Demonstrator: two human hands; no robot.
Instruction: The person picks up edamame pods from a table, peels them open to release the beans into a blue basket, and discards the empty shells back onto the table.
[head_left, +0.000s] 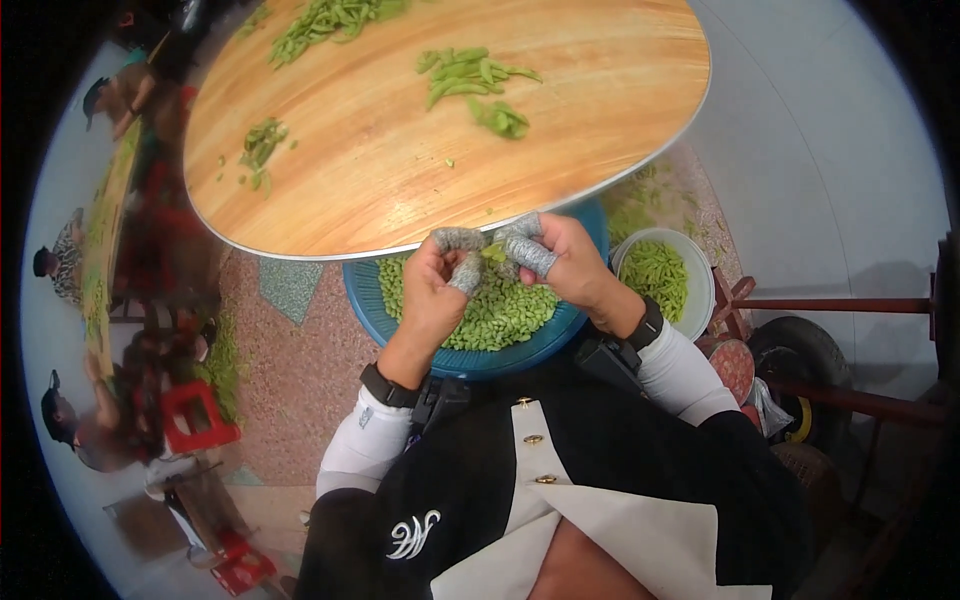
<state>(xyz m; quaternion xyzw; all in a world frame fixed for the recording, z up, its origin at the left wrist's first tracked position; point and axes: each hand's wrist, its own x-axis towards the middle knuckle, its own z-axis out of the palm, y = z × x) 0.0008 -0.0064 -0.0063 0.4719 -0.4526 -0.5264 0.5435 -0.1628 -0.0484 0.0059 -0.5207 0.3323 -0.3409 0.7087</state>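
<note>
My left hand [440,285] and my right hand [570,262] meet over a blue basin [362,305], just off the near edge of the wooden table [340,190]. Grey wrapping covers several fingertips on both. Pinched between them is a small green bean pod [494,252], partly hidden by the fingers. Shelled green beans [500,320] fill the basin below. On the tabletop lie a cluster of long pods [468,75], a clump of flattened green pods [500,120], a small heap [262,145] at the left and a bigger pile of pods [330,22] at the far side.
A white bucket [703,295] of green pods [655,278] stands to the right of the basin. Beyond it are a red metal frame [840,305] and a black tyre [800,355]. At left, several people sit along another table [100,250], near a red stool [195,415].
</note>
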